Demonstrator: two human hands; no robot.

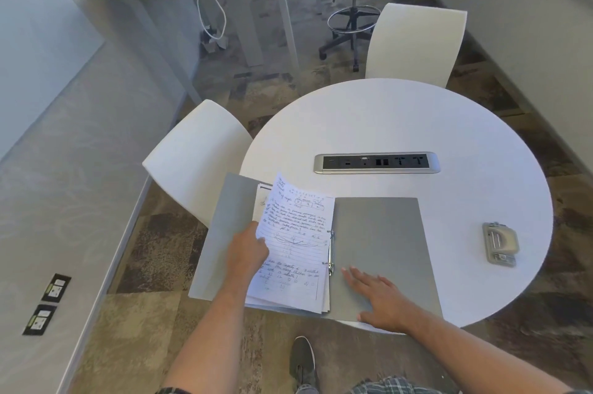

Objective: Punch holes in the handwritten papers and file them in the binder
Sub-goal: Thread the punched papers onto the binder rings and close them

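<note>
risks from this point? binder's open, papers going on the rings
1. The binder overhangs the near edge of the round table; only the right hand, pressing flat on its right cover, steadies it. Lifting that hand could let it tip.
2. The handwritten papers are curled upward under the left hand, so holes may tear at the rings.
3. The stack's sheets are fanned at the bottom edge, so they may file unevenly.
</note>
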